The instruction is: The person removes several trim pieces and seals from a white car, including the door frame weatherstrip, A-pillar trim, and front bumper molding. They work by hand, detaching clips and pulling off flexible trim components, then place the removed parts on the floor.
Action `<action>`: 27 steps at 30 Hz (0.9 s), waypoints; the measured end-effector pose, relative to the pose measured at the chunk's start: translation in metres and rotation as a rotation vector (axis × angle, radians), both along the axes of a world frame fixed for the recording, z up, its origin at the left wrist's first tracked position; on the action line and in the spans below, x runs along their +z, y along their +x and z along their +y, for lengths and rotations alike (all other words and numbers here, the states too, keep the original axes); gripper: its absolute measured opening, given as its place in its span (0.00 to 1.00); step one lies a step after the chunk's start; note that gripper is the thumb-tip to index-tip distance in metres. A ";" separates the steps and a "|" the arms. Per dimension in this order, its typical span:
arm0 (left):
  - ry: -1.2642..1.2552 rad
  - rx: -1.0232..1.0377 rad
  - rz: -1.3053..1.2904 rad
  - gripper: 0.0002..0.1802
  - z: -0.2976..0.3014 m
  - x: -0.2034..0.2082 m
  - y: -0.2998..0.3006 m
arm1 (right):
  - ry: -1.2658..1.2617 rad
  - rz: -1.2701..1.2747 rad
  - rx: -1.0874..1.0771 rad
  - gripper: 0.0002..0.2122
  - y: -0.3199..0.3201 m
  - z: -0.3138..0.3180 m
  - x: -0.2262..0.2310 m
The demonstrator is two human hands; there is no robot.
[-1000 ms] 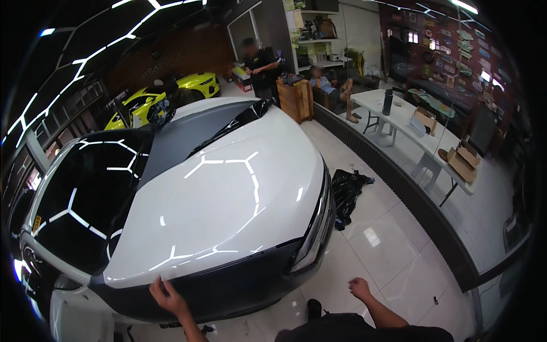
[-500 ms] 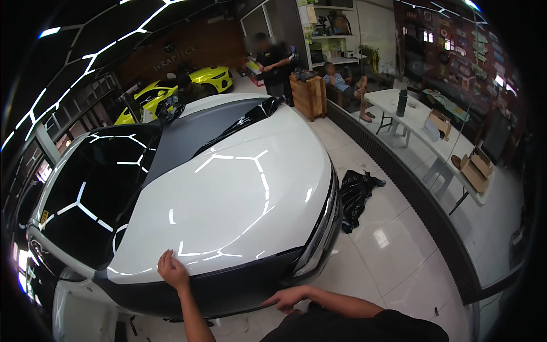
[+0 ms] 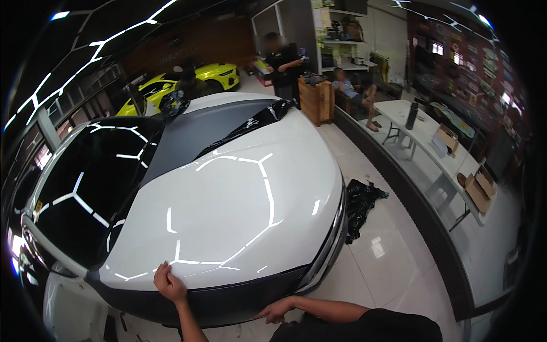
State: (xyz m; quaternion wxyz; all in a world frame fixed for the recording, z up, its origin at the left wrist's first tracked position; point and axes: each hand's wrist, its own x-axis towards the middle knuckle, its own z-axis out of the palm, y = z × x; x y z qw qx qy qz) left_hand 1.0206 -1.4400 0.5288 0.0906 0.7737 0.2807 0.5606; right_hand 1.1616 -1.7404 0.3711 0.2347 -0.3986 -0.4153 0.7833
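A white car's hood [image 3: 228, 199] spreads out in front of me, glossy with ceiling-light reflections. Dark grey film [image 3: 188, 139] lies over its far part, alongside a strip of crumpled shiny black material [image 3: 245, 128]. The near fender [image 3: 222, 299] is dark grey too. My left hand [image 3: 170, 283] is at the hood's near edge, fingers loosely bent and close to the white paint, with nothing visible in it. Lower and to the right, my right hand [image 3: 278, 309] points its index finger at the fender's lower edge. Its other fingers are curled and partly hidden.
Crumpled black plastic [image 3: 363, 208] lies on the tiled floor by the car's front. A person [image 3: 282, 65] stands beyond the hood near a wooden cabinet [image 3: 317, 101]. Another person sits behind glass, near a white table [image 3: 433, 139]. A yellow car [image 3: 216, 74] is at the back.
The view has shifted slightly, so the surroundings sit a little farther right. My left hand has moved slightly down in the picture; my right hand keeps nearly the same pose near the fender's edge.
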 end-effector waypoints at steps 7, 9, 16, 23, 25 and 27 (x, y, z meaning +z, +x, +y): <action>-0.028 -0.013 0.025 0.17 0.007 -0.007 -0.010 | -0.064 0.035 0.018 0.36 -0.008 0.013 -0.008; -0.133 -0.065 -0.105 0.19 0.009 -0.013 -0.004 | -0.077 0.061 0.022 0.36 -0.007 0.014 -0.011; -0.169 -0.108 -0.124 0.24 0.013 -0.022 -0.008 | -0.054 0.064 0.006 0.36 -0.007 0.011 -0.021; -0.163 -0.146 -0.142 0.23 0.015 -0.023 -0.005 | -0.029 0.088 -0.003 0.37 -0.006 0.008 -0.021; -0.161 -0.147 -0.146 0.23 0.014 -0.022 -0.005 | -0.023 0.078 0.004 0.37 -0.006 0.008 -0.021; -0.152 -0.142 -0.135 0.23 0.015 -0.022 -0.007 | -0.022 0.072 0.015 0.37 -0.008 0.009 -0.021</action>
